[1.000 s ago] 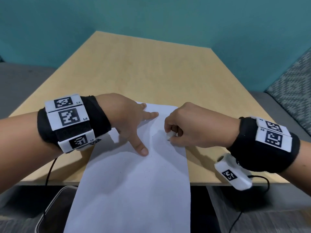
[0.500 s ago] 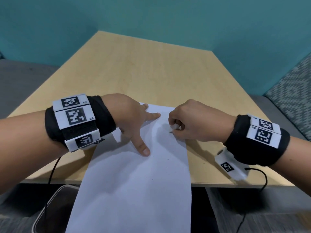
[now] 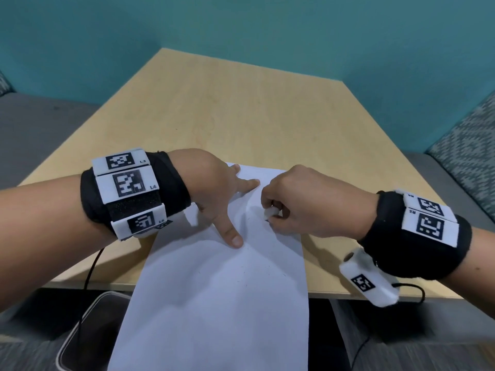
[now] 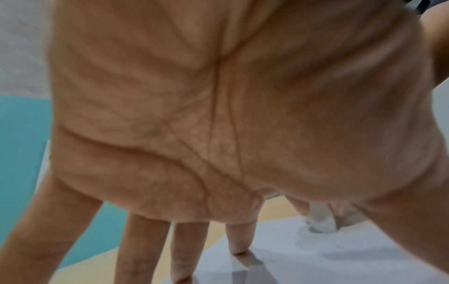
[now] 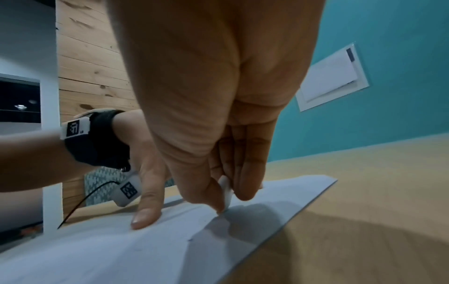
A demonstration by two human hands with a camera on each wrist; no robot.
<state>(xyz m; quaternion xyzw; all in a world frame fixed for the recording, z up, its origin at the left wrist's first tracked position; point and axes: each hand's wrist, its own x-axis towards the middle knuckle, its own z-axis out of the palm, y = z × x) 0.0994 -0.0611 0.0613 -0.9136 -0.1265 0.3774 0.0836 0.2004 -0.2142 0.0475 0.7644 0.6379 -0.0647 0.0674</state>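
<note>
A white sheet of paper [image 3: 214,303] lies on the near part of the wooden tabletop [image 3: 241,116], its near end hanging over the edge toward the person. The left hand [image 3: 214,188] is spread on the sheet's far left part. Its straight fingers [image 4: 184,249] and thumb press their tips down on the paper, with the palm raised above it. Just to its right, the right hand [image 3: 302,199] is curled and pinches a small white eraser [image 3: 270,212] between thumb and fingers. In the right wrist view the eraser's lower end touches the paper. The two hands are near each other but apart. A few faint dark marks show on the sheet near the eraser and below the left thumb. Both wrists wear black bands [image 3: 134,194] with white coded tags. A dark bin [image 3: 80,330] stands below the tabletop's near edge on the left, and a teal wall [image 3: 241,36] rises behind.
</note>
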